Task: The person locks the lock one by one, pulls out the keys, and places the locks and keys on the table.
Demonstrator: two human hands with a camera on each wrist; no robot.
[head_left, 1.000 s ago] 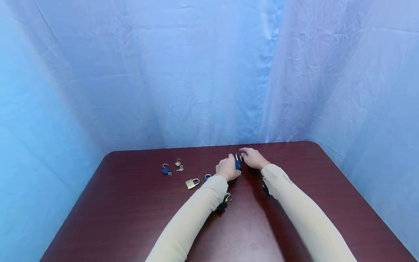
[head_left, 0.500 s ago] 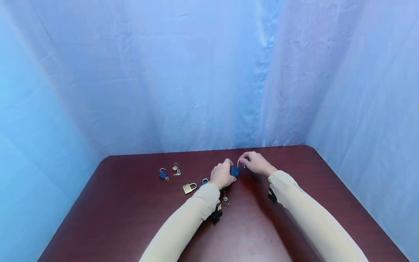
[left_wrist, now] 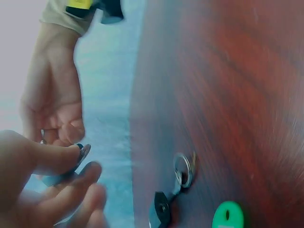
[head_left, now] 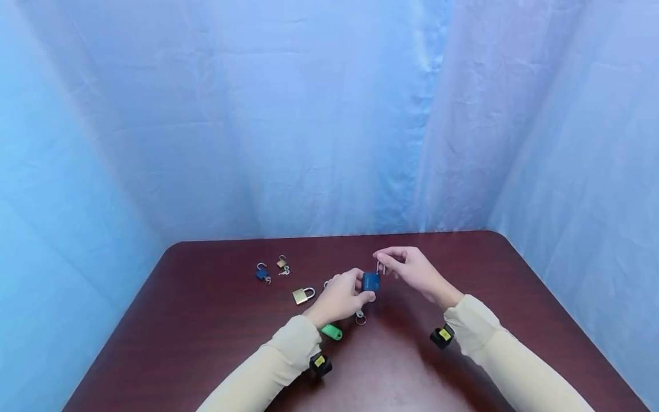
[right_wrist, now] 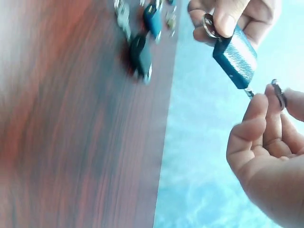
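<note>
Nearest the left hand [head_left: 340, 297], just beside its wrist, a green key tag [head_left: 332, 332] lies on the table [head_left: 206, 343]; a key ring [head_left: 361, 318] sits just under the fingers. Left hand is curled on the body of a blue padlock [head_left: 370, 281], held above the table. Right hand [head_left: 412, 269] is just right of the padlock, fingers pinched on its silver shackle [head_left: 379, 266]. Beyond and left of the left hand: a brass padlock [head_left: 302, 295], then a small blue padlock [head_left: 262, 273] and a small brass padlock [head_left: 282, 263], well apart from both hands.
</note>
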